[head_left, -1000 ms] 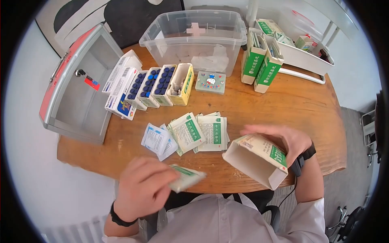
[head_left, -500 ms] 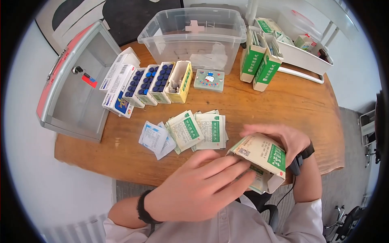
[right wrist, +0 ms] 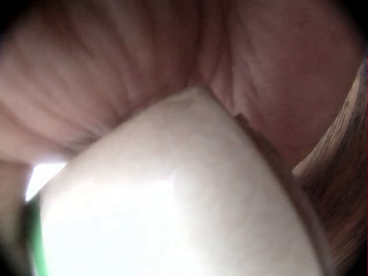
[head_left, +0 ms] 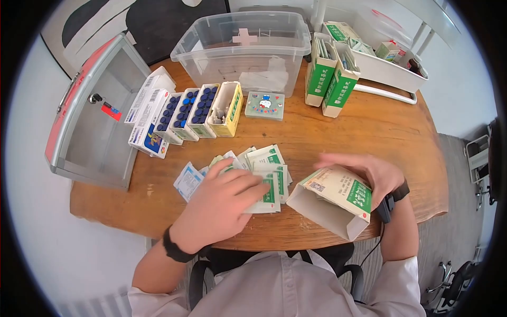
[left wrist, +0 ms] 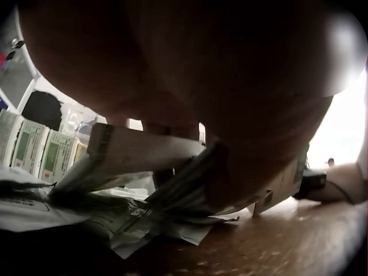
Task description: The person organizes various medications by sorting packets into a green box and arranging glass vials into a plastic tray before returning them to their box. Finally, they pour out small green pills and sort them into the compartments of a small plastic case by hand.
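My left hand [head_left: 216,206] is down over the pile of green-and-white medicine sachets [head_left: 268,154] in the middle of the table, pinching some sachets [left wrist: 187,181] between thumb and fingers. Part of the pile is hidden under this hand. Blue-and-white packets [head_left: 187,181] stick out at its left. On the right, my right hand [head_left: 384,178] grips an open cardboard medicine box [head_left: 338,191] from behind, its open end tilted toward my body. Up close in the right wrist view, the pale end of the box [right wrist: 190,172] lies against the palm.
Boxes of blue-capped vials [head_left: 185,112] and a yellow carton [head_left: 232,113] stand behind the sachets, near a flat decorated case [head_left: 264,105]. Two filled green boxes [head_left: 338,87] stand back right, before a white tray [head_left: 393,68]. A clear bin [head_left: 240,63] and a red-edged case [head_left: 100,121] flank them.
My left hand put a sachet into the box's open end, then moved back left to the pile and took hold of more. The pile is now spread differently. The right hand keeps holding the box.
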The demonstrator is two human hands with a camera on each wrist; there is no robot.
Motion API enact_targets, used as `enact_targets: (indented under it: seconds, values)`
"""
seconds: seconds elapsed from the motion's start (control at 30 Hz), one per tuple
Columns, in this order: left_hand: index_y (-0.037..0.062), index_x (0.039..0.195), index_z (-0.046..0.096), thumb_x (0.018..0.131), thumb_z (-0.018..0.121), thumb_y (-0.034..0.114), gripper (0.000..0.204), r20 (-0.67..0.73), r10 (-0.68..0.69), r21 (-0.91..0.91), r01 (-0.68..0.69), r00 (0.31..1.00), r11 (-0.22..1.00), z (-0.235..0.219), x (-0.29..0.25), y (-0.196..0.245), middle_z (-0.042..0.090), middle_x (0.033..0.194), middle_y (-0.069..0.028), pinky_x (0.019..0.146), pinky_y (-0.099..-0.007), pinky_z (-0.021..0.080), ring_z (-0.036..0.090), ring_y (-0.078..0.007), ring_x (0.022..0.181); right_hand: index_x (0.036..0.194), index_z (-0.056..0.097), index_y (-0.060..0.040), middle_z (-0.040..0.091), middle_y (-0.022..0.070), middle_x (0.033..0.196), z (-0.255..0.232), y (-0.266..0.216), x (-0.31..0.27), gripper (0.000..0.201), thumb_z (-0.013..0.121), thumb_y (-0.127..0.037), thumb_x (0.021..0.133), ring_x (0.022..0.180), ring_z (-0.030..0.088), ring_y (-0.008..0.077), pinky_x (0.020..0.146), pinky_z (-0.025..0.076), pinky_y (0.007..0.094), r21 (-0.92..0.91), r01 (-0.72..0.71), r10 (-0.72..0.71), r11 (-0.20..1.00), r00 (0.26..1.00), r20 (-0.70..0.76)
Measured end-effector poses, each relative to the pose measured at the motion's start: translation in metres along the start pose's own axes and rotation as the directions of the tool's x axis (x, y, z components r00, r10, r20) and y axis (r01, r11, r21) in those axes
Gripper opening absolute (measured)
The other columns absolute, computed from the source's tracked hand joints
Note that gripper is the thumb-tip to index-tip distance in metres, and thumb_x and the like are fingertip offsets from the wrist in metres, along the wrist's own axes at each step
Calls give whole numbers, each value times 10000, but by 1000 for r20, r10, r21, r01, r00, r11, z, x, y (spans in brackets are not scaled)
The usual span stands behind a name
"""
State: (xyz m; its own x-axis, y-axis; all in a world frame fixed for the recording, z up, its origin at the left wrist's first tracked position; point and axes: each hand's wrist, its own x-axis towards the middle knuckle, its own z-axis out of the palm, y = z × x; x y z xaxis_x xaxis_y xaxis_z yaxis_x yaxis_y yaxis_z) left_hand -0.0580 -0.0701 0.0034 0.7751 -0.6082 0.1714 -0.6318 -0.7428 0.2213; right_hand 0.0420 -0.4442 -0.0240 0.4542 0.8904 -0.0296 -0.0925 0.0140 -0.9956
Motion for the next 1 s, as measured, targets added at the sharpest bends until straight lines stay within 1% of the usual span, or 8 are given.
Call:
enact_targets:
  seconds: [0.2, 0.27, 0.3, 0.37, 0.6, 0.77, 0.93, 1.0]
  values:
    - [103, 1090, 848, 785, 823, 51, 310, -120, -10, -212, -16, 993, 977, -18, -9, -10, 793, 1061, -21, 1112, -511, 518, 736, -249, 1075, 1737, 331, 24, 476, 216, 1727, 3, 0, 1, 1445, 1101, -170, 530, 1593, 447, 253, 1334, 294, 361, 33, -14, 14, 999, 1000, -9]
    - [106, 1115, 849, 775, 844, 28, 349, -385, -15, -224, -78, 923, 972, -24, -8, -7, 775, 1047, -51, 983, -471, 572, 732, -276, 980, 1738, 332, 21, 476, 213, 1728, 1, 1, 2, 1441, 1102, -171, 535, 1592, 448, 251, 1335, 294, 362, 12, 6, -6, 1000, 1000, -2]
    - [106, 1115, 849, 775, 844, 28, 349, -381, -11, -225, -81, 924, 971, -26, -8, -2, 775, 1047, -51, 983, -471, 572, 732, -276, 980, 1738, 334, 18, 475, 211, 1728, 1, 2, 1, 1436, 1103, -172, 541, 1591, 449, 249, 1335, 295, 364, -10, 20, -20, 1000, 1000, 9]
    - [103, 1124, 849, 774, 831, -21, 372, -545, -148, -221, 29, 825, 975, -28, -9, 7, 755, 1010, -73, 810, -438, 590, 716, -289, 877, 1738, 336, 17, 476, 209, 1728, 0, 0, 2, 1429, 1103, -171, 547, 1589, 450, 248, 1335, 296, 365, -29, 23, -23, 999, 1000, 14]
    - [76, 1106, 844, 753, 828, -7, 363, -494, 47, -38, -76, 868, 996, -39, -5, 25, 748, 997, -66, 651, -347, 527, 679, -236, 789, 1731, 356, 15, 496, 191, 1715, 5, 2, 2, 1386, 1101, -201, 582, 1583, 456, 245, 1330, 306, 366, 56, 17, -15, 998, 999, -33]
    - [88, 1106, 838, 753, 813, 126, 356, -426, 288, -68, -348, 858, 935, -59, 10, 66, 754, 1024, -15, 637, -306, 489, 618, -177, 769, 1719, 383, 17, 506, 182, 1709, 5, -3, 6, 1357, 1097, -207, 587, 1574, 466, 242, 1323, 322, 368, -56, 9, -8, 998, 1000, 10]
    - [58, 1114, 833, 741, 803, 115, 379, -322, 247, -2, -261, 914, 965, -40, 36, 73, 783, 1075, -27, 630, -287, 511, 641, -168, 791, 1710, 410, 9, 522, 178, 1697, 9, -5, 4, 1338, 1093, -196, 578, 1558, 485, 241, 1321, 324, 369, -69, -42, 39, 997, 999, -33]
    - [40, 1111, 827, 765, 797, 111, 354, -437, 250, -13, -284, 864, 959, -29, 44, 70, 785, 1075, -49, 669, -305, 568, 692, -193, 849, 1709, 421, -2, 535, 176, 1686, 10, 0, 4, 1330, 1089, -182, 572, 1549, 496, 244, 1325, 316, 369, -27, -22, 20, 999, 998, -65]
